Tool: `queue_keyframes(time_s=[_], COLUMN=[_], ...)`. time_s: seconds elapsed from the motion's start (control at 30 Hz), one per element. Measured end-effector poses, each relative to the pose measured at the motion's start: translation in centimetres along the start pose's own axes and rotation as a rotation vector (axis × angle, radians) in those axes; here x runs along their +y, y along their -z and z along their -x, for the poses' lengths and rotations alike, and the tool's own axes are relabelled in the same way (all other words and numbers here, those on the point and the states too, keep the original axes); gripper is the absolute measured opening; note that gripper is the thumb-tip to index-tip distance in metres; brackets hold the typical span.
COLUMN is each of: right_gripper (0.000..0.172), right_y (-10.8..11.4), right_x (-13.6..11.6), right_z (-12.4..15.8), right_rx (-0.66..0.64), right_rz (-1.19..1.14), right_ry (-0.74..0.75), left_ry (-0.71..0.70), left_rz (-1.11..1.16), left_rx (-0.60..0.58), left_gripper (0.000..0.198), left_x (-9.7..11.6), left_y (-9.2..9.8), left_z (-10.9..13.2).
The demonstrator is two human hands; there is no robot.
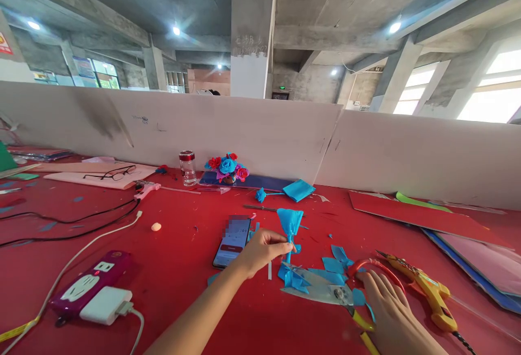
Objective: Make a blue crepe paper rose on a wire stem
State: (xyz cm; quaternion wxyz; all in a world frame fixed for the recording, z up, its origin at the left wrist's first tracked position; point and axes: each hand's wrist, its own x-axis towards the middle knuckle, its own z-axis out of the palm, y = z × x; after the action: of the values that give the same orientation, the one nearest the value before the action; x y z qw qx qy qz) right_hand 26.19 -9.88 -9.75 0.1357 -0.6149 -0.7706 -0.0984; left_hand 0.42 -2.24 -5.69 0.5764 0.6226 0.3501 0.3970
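Observation:
My left hand [260, 251] pinches the stem of a blue paper flower [290, 223], holding it upright over the red table [183, 284]. My right hand [388, 309] lies on the table with its fingers stretched out beside the red and yellow handles of large scissors [325, 291], whose blades lie closed and point left. Blue paper scraps [336, 264] are scattered around the blades. A phone [232, 241] lies face up just left of my left hand.
A yellow glue gun [423, 287] lies right of the scissors. A power strip with a white charger [95, 290] and cables sits at the left. A paper bouquet [227, 168], a glass jar [188, 167], glasses [112, 173] and coloured sheets [423, 216] line the white partition.

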Motion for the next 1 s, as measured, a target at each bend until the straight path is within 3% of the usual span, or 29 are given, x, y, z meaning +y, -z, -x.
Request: queue_keyframes(time_s=[0.17, 0.6, 0.73, 0.83, 1.0], right_gripper=[0.046, 0.015, 0.018, 0.035, 0.047], right_y=[0.6, 0.1, 0.4, -0.1, -1.7], right_x=[-0.4, 0.3, 0.1, 0.3, 0.6], right_z=[-0.6, -0.7, -0.6, -0.5, -0.1], right_rx=[0.027, 0.295, 0.168, 0.136, 0.144], right_rz=[0.023, 0.124, -0.021, -0.131, -0.186], right_ry=[0.031, 0.136, -0.009, -0.138, -0.15], left_ry=[0.019, 0.03, 0.021, -0.045, -0.155], left_rz=[0.031, 0.102, 0.153, 0.324, 0.516], left_rx=[0.02, 0.083, 0.125, 0.189, 0.21], left_gripper=[0.022, 0.019, 0.018, 0.016, 0.017], left_x=[-0.3, -0.1, 0.0, -0.3, -0.9], left_y=[0.2, -0.2, -0.1, 0.1, 0.2], left_z=[-0.1, -0.1, -0.2, -0.4, -0.8])
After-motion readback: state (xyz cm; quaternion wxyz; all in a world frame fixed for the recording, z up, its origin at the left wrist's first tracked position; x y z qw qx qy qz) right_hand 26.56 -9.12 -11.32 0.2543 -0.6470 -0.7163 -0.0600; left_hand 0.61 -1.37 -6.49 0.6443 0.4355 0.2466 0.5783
